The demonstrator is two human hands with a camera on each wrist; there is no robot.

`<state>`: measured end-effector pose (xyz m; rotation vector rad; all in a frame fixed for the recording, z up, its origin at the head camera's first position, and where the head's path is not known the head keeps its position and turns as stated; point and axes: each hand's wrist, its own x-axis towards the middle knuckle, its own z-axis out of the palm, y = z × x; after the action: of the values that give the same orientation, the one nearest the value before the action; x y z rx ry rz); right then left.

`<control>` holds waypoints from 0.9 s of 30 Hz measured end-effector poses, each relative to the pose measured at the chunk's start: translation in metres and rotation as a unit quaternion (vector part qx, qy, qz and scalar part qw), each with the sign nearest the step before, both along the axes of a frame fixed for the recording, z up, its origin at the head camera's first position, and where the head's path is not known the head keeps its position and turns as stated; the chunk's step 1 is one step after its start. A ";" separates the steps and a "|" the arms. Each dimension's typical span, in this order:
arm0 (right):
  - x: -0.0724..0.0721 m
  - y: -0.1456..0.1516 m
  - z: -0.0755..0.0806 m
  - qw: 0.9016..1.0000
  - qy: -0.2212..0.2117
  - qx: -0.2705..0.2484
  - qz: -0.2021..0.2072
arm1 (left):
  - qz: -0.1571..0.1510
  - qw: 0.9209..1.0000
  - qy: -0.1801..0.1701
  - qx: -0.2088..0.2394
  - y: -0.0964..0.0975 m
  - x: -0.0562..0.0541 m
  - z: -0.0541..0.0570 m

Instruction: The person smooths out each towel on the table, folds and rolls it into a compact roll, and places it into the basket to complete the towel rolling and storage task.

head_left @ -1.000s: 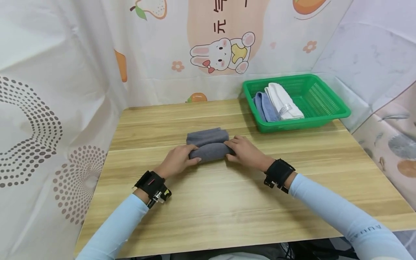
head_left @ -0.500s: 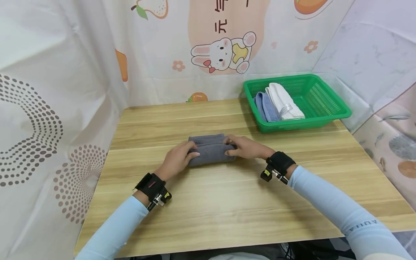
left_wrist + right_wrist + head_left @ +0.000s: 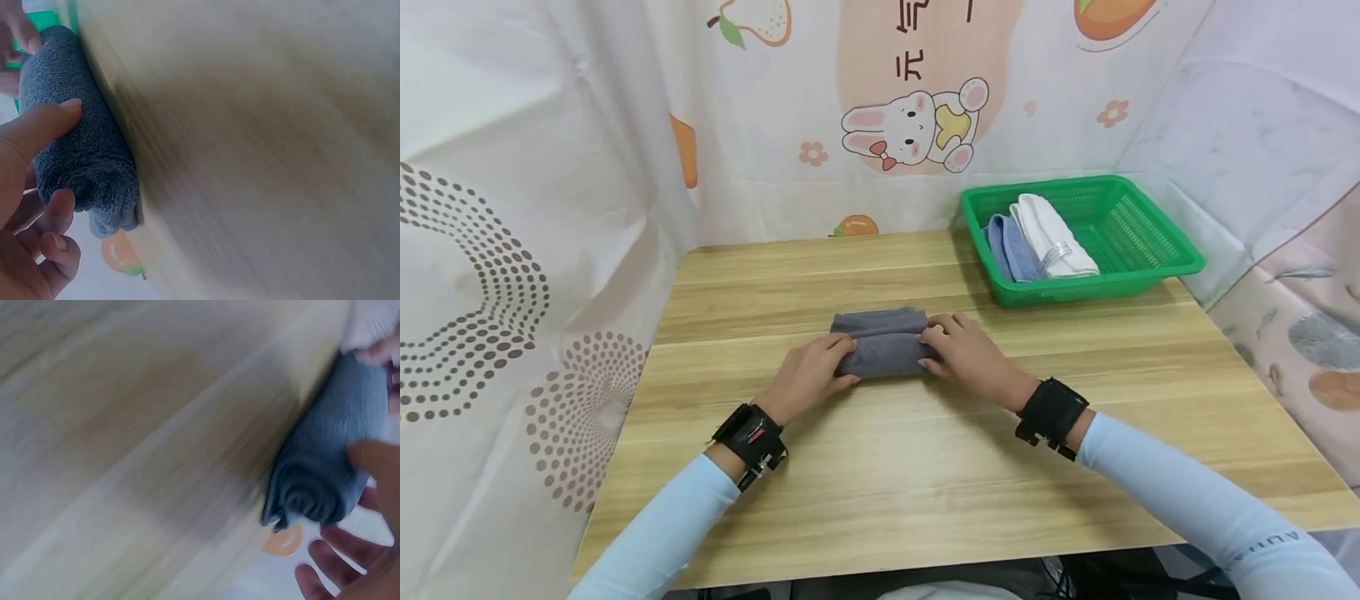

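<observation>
A dark grey towel (image 3: 883, 357) lies on the table, rolled up along its near side, with a short flat part behind the roll. My left hand (image 3: 808, 372) holds the roll's left end, thumb toward me and fingers over the top. In the left wrist view, its thumb (image 3: 59, 119) presses on the fluffy side while other fingers curl by the spiral end. At the opposite end my right hand (image 3: 967, 357) grips the roll in the same way. The right wrist view shows the coiled layers of the towel (image 3: 312, 487) beside the right thumb (image 3: 369, 456).
A green plastic basket (image 3: 1150, 237) stands at the back right of the wooden table (image 3: 880, 483). Inside it lie a folded blue towel (image 3: 1013, 248) and a white towel (image 3: 1051, 233). Printed curtains (image 3: 752, 192) close off the back and sides.
The flat part behind the roll has become shorter as the towel was rolled. My right hand's fingers lifted and shifted at their end, then came back down around it.
</observation>
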<state>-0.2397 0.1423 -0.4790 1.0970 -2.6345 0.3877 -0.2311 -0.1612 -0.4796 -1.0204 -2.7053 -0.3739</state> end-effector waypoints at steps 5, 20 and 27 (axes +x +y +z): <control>0.012 -0.008 -0.003 0.994 0.078 0.081 -0.003 | 0.004 0.999 -0.030 0.019 0.000 -0.004 -0.002; -0.026 -0.013 0.008 0.995 -0.003 0.087 0.045 | 0.023 0.989 -0.138 0.042 -0.004 -0.017 0.006; -0.049 -0.014 0.030 0.976 -0.184 0.082 0.087 | 0.023 0.981 -0.188 0.042 -0.003 -0.020 0.010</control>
<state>-0.2885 0.1286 -0.4486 1.4373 -2.9432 0.4522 -0.2516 -0.1642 -0.4696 -0.9411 -3.0035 -0.7308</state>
